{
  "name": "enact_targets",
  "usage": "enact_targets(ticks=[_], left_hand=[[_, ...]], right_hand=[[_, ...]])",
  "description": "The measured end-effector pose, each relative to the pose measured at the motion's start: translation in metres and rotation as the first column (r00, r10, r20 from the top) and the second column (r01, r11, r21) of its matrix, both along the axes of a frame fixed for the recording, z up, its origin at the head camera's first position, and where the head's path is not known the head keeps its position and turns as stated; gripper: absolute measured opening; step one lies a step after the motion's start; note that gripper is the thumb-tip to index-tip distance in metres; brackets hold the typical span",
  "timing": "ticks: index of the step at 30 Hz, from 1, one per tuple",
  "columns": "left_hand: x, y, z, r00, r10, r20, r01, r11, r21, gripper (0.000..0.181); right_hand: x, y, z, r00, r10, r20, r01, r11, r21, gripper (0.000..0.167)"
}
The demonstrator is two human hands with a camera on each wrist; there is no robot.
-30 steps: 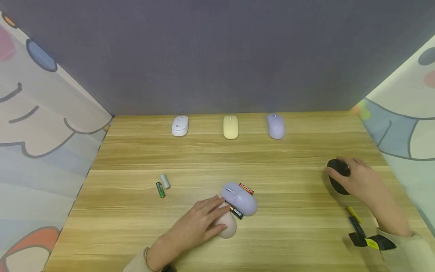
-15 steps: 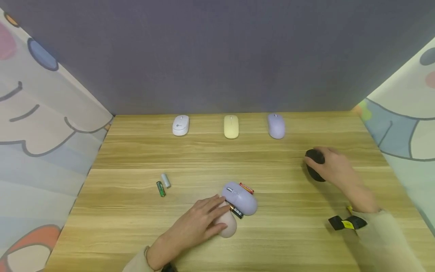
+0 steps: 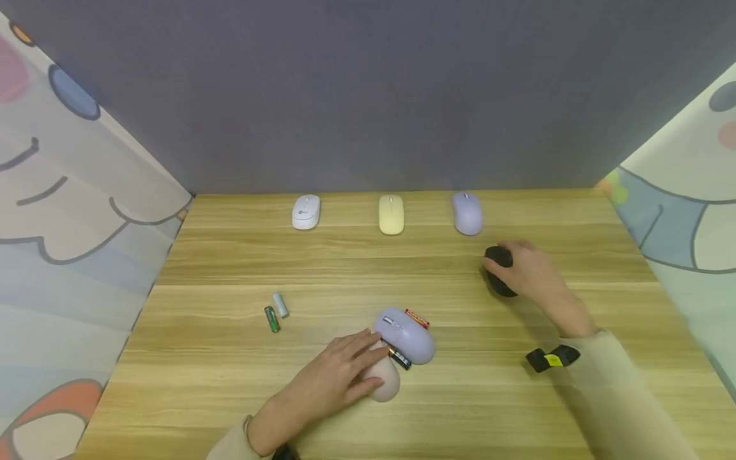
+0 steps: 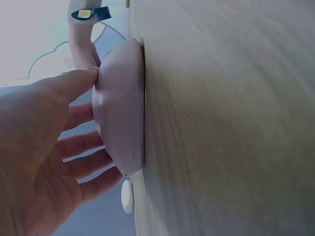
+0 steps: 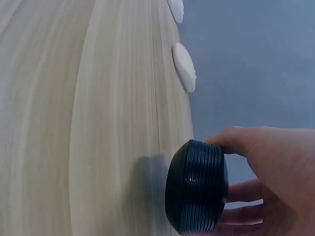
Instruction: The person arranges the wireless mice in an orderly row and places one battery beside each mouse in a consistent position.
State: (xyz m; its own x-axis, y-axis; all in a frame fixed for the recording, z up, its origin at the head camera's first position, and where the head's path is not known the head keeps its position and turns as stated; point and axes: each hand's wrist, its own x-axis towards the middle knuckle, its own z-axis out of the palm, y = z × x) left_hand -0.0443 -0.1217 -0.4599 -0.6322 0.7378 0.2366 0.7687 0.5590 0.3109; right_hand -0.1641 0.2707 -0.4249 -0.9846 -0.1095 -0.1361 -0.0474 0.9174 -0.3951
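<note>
Carrying the black mouse clamped in your right hand, you've swung it left, nearer the back purple mouse, left hand gripping the pink mouse.

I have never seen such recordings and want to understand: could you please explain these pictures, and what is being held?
There is no machine, only a person working bare-handed. One camera on the head looks down at the table; one on each wrist looks at that hand's work, so the table looks tipped there. The left hand rests on a pink mouse. The right hand holds a black mouse, seemingly above the table. Along the back lie a white mouse, a yellow mouse and a purple mouse. Nearer the front: another purple mouse between a red battery and a black battery; farther left, a green battery and a grey battery.
</note>
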Motion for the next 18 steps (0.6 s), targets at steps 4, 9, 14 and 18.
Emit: enact_targets(ticks=[4, 9, 14, 18], left_hand=[[0.001, 0.000, 0.000, 1.000, 0.004, 0.009, -0.004, 1.000, -0.004, 0.049], [0.001, 0.000, 0.000, 1.000, -0.001, 0.010, 0.001, 1.000, -0.004, 0.050], [0.001, 0.000, 0.000, 1.000, -0.001, 0.005, 0.001, 1.000, -0.005, 0.049], [0.000, 0.001, 0.000, 1.000, -0.004, -0.003, 0.004, 1.000, -0.004, 0.049]], right_hand=[[-0.005, -0.007, -0.004, 1.000, -0.001, 0.016, 0.002, 1.000, -0.010, 0.072], [-0.011, -0.013, -0.008, 1.000, -0.012, 0.022, 0.013, 1.000, -0.014, 0.073], [-0.015, -0.017, -0.011, 0.999, -0.016, 0.030, 0.017, 1.000, -0.021, 0.072], [-0.017, -0.020, -0.013, 0.999, -0.011, 0.035, 0.011, 1.000, -0.019, 0.073]])
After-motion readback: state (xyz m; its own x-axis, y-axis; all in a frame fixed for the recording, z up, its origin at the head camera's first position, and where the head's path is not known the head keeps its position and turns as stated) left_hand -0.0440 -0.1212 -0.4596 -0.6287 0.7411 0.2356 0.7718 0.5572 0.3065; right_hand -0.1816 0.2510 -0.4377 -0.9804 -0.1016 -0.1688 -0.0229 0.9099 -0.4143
